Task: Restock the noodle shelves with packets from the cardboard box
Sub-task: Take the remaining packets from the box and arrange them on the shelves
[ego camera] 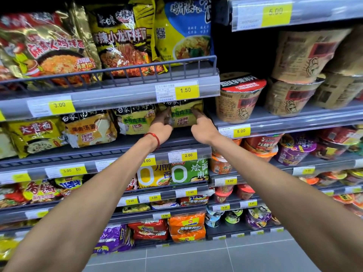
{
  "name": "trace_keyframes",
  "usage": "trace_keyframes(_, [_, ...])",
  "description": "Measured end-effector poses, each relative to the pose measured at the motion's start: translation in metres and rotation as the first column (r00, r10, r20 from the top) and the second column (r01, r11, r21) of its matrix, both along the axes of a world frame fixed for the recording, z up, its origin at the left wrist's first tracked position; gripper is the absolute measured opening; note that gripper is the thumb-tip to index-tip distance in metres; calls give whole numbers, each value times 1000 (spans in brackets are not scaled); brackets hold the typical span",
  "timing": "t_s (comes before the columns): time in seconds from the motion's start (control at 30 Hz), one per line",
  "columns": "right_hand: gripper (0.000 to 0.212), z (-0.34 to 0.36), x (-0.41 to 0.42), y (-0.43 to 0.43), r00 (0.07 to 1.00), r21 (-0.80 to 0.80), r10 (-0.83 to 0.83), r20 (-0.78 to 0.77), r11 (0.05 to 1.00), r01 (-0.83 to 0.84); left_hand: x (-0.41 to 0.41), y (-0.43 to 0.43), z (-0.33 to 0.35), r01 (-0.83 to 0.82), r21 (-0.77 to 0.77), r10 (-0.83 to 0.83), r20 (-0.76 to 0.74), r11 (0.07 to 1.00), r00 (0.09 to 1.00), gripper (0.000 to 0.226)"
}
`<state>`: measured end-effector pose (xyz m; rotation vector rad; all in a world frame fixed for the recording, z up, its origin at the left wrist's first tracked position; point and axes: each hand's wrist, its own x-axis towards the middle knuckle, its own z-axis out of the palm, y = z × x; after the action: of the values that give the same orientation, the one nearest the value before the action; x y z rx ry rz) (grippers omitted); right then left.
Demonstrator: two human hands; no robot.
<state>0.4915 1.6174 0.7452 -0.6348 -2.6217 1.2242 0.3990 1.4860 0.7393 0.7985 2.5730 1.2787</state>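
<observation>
left hand [162,125] fingers pinching yellow packet [183,114], right hand [204,129] fingers pressing it, price rail [125,96] overhanging, noodle cups [238,104] beside

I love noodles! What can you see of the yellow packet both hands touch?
The yellow packet is shiny plastic, with a black top band and green label. It stands upright, last in its row, under the 1.50 price tag. The left hand touches its left edge; the right hand pokes its right side.

On the shelf rails [117,96] we read prices — the left tag [59,104] says 3.00; the middle tag [185,90] 1.50; the lower tag [188,155] 2.00; the top tag [275,11] 5.00; a yellow packet [183,114] reads — 老母鸡汤面.
</observation>
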Motion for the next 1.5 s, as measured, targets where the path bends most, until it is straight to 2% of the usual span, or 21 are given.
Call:
trace_keyframes(0.1, [63, -2, 4, -2, 999, 32, -12, -30, 999, 13, -2, -8, -4, 13, -8, -14, -99, 1000, 995, 63])
trace_keyframes(0.17, [46, -5, 3, -3, 1000, 106, -12, -2, 994, 12, -1, -16, -3, -5, -2, 4, -170, 1000, 985, 56])
trace_keyframes(0.27, [16, -4, -3, -10, 998, 112, -15, 53, 994, 9, 6, -34, 2, -88, -29, 76, -278, 996, 958, 39])
trace_keyframes(0.43, [24, -4, -26, -39, 998, 97, 62, 22, 993, -64, -10, -78, -5, -347, 4, 328, -336, 938, 883, 22])
trace_keyframes(0.53, [11, -7, -45, -61, 990, 23, 138, -7, 990, -138, -29, -100, -8, -412, 30, 407, -236, 911, 883, 11])
trace_keyframes(0.6, [34, -8, -57, -74, 989, 25, 150, -14, 988, -149, -43, -110, -10, -390, -13, 381, -182, 921, 906, 20])
trace_keyframes(0.67, [41, -7, -67, -83, 989, 83, 139, 52, 986, -143, -52, -114, -10, -320, -46, 310, -144, 946, 940, 27])
trace_keyframes(0.73, [46, -6, -78, -86, 977, 117, 138, 162, 981, -158, -68, -117, -13, -279, -71, 269, -120, 958, 956, 14])
trace_keyframes(0.77, [51, -5, -82, -87, 972, 127, 133, 191, 979, -159, -73, -118, -12, -261, -135, 248, -105, 956, 963, 4])
trace_keyframes(0.8, [59, -6, -89, -88, 979, 140, 118, 165, 980, -142, -79, -119, -13, -246, -195, 232, -94, 950, 968, 13])
trace_keyframes(0.83, [71, -6, -95, -89, 989, 145, 100, 113, 983, -116, -83, -118, -10, -210, -213, 199, -74, 954, 977, 13])
trace_keyframes(0.87, [83, -6, -100, -91, 997, 141, 63, 50, 988, -69, -89, -116, -10, -179, -185, 160, -111, 966, 981, 8])
trace_keyframes(0.9, [89, -6, -103, -93, 1000, 146, 27, 7, 989, -28, -96, -115, -14, -170, -159, 148, -145, 973, 978, 17])
trace_keyframes(1.0, [90, -12, -112, -97, 999, 188, -37, -4, 981, 37, -102, -107, -17, -184, -216, 126, -255, 959, 959, 22])
trace_keyframes(1.1, [86, -12, -115, -95, 997, 246, -75, -11, 966, 75, -109, -100, -22, -219, -146, 161, -329, 965, 931, 34])
trace_keyframes(1.17, [83, -10, -114, -94, 998, 282, -69, 11, 957, 63, -114, -100, -27, -197, -76, 169, -282, 977, 945, 48])
trace_keyframes(1.23, [80, -8, -113, -94, 998, 305, -51, 43, 952, 35, -122, -102, -30, -191, -24, 185, -172, 981, 968, 54])
trace_keyframes(1.27, [79, -8, -113, -94, 998, 314, -41, 54, 949, 23, -126, -103, -30, -203, -28, 197, -156, 979, 968, 52])
trace_keyframes(1.4, [80, -12, -117, -91, 997, 260, -60, 53, 965, 44, -139, -105, -31, -226, -98, 196, -251, 969, 948, 23])
trace_keyframes(1.5, [79, -14, -118, -87, 997, 253, -78, 26, 965, 69, -137, -103, -33, -199, -81, 173, -253, 977, 952, 22])
